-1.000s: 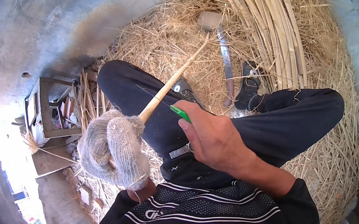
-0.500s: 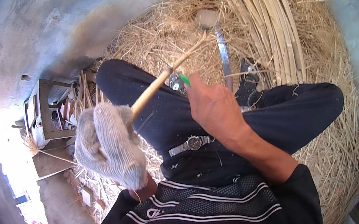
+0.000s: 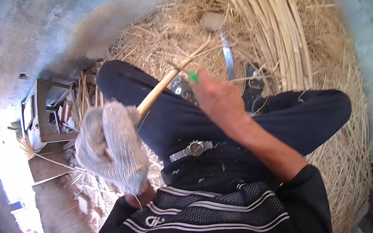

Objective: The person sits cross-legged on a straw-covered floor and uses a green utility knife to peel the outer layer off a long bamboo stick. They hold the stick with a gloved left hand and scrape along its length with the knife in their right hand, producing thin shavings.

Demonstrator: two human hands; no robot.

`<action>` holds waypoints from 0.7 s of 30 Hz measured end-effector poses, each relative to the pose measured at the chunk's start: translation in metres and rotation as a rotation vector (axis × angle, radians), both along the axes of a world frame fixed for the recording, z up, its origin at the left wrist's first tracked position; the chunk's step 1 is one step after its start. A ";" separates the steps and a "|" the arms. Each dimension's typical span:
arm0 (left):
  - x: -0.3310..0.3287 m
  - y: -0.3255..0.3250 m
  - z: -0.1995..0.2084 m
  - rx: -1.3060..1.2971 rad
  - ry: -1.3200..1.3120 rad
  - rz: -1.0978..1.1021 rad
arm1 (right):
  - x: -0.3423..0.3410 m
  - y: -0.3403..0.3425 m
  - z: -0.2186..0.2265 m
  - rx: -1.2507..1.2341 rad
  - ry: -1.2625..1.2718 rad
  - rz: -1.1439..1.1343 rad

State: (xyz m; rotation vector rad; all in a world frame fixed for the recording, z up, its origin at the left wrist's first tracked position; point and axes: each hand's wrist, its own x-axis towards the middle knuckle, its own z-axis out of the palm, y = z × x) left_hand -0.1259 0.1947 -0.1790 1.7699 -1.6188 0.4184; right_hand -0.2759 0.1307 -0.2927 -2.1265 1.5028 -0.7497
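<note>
My left hand (image 3: 113, 146), in a grey ribbed knit glove, is closed around the lower end of a pale wooden stick (image 3: 157, 91). The stick slants up and away from me over my left leg, narrowing to a split, frayed far tip. My bare right hand (image 3: 221, 100) is closed on a small green-handled knife (image 3: 193, 76). Most of the handle is hidden in my fingers and the hand is slightly blurred. A thin dark blade lies across the stick's upper half. A silver wristwatch (image 3: 196, 148) rests on my dark trousers.
Straw-like shavings (image 3: 159, 39) cover the floor around my crossed legs. Long pale strips (image 3: 282, 34) lie bundled at the far right. Ahead are a long metal blade (image 3: 227, 54) and a grey block (image 3: 212, 21). A wooden frame (image 3: 58, 137) stands left, beside a wall (image 3: 52, 37).
My right hand and the knife have shifted slightly up and left along the stick. My left hand keeps its grip, and the whole view has tilted a little.
</note>
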 end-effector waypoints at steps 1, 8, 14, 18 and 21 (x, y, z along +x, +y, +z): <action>0.004 0.002 -0.001 -0.014 -0.036 0.008 | -0.003 -0.005 -0.005 -0.025 0.012 -0.014; -0.008 -0.010 -0.003 -0.112 0.275 -0.103 | -0.013 -0.022 -0.040 -0.111 -0.025 0.033; 0.013 -0.027 -0.005 -0.179 0.346 -0.151 | -0.016 -0.049 -0.015 0.486 -0.320 0.285; 0.010 -0.031 0.018 -0.165 0.842 -0.131 | -0.030 -0.010 -0.013 0.231 -0.386 0.300; 0.006 -0.030 0.018 -0.144 0.829 -0.146 | -0.036 0.007 0.024 0.505 -0.558 0.328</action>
